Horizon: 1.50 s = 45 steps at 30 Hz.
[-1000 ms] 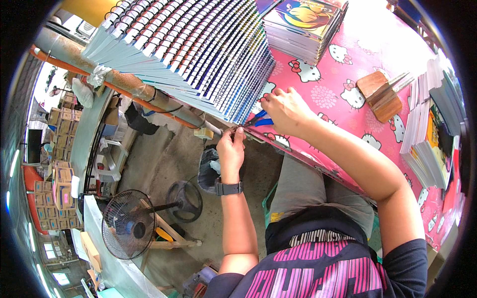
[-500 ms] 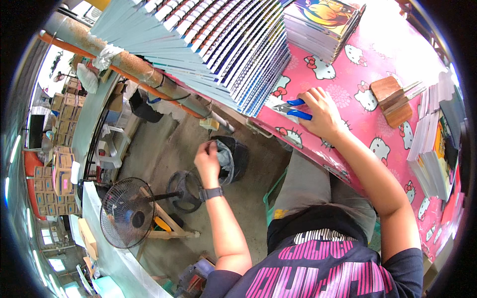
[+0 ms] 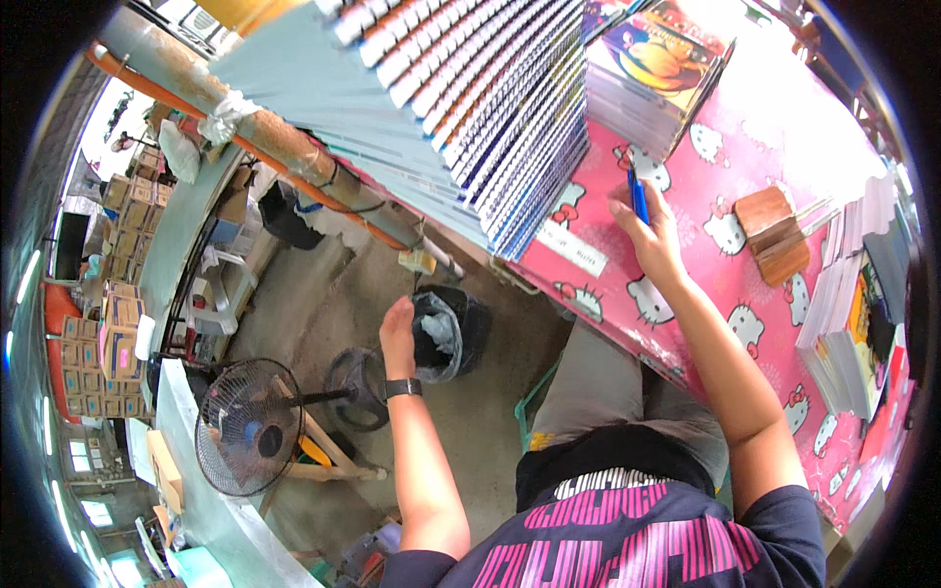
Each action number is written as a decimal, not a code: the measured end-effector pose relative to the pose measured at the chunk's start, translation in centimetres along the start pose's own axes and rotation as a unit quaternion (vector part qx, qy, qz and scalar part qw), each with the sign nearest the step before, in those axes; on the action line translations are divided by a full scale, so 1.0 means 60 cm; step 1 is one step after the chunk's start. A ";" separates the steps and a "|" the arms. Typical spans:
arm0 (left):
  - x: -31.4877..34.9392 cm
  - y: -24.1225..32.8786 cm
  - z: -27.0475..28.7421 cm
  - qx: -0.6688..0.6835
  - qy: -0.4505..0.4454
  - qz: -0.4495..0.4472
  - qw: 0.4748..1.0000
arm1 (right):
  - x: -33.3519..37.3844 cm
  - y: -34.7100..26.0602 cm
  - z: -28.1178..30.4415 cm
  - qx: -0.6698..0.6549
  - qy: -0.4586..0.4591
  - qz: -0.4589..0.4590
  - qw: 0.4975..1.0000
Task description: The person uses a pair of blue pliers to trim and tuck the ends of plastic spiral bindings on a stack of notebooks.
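Observation:
My right hand (image 3: 647,230) is closed around blue-handled pliers (image 3: 639,199), above the pink table cover. Their handles lie close together, and the jaws are hard to make out. Just left of this hand, a white printed strip (image 3: 571,248) lies on the table near its edge. Beyond it rises a big fanned stack of spiral-bound books (image 3: 510,127). My left hand (image 3: 397,336) hangs off the table, beside a black bin (image 3: 474,328) with a pale crumpled bag inside. Its fingers are foreshortened, so their pose is unclear.
A wooden block (image 3: 771,235) with thin metal rods stands on the table (image 3: 686,245). More books (image 3: 667,73) are piled behind, and others (image 3: 843,333) at the right. A rusty pipe (image 3: 284,137) runs at the left. A black fan (image 3: 250,426) stands below left, near cartons (image 3: 123,338).
My right hand has lifted the pliers away from the book stack, rightward, and their spread handles have come together. My left hand has drawn back left from the bin. The white strip is now uncovered.

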State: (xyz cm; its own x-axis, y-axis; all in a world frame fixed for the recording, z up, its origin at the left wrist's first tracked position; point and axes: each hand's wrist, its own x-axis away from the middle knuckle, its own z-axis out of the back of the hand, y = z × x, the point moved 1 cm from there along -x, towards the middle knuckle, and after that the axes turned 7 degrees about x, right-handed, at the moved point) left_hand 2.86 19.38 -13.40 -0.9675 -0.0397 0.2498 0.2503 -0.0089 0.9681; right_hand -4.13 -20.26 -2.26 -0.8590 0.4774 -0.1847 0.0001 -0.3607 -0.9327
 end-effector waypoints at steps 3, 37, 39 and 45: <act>0.002 0.109 -0.092 0.094 -0.022 -0.055 0.994 | -0.058 -0.005 -0.034 -0.114 0.023 -0.044 0.992; -0.096 0.203 -0.271 0.427 -0.096 -0.160 0.885 | -0.180 -0.047 -0.049 -0.025 -0.182 0.000 0.983; -0.090 0.208 -0.278 0.421 -0.093 -0.157 0.888 | -0.171 -0.047 -0.042 0.003 -0.157 0.012 0.987; -0.029 0.250 -0.304 0.404 -0.136 -0.111 0.898 | -0.151 -0.014 -0.021 -0.008 -0.149 -0.039 0.988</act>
State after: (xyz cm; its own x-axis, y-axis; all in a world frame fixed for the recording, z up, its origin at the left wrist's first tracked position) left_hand 8.98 1.12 0.34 -0.9908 0.1203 -0.0625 0.0486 0.7453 0.6650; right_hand 4.28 -23.25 -0.20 -0.9694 0.2450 -0.0137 -0.0671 -0.3186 -0.9455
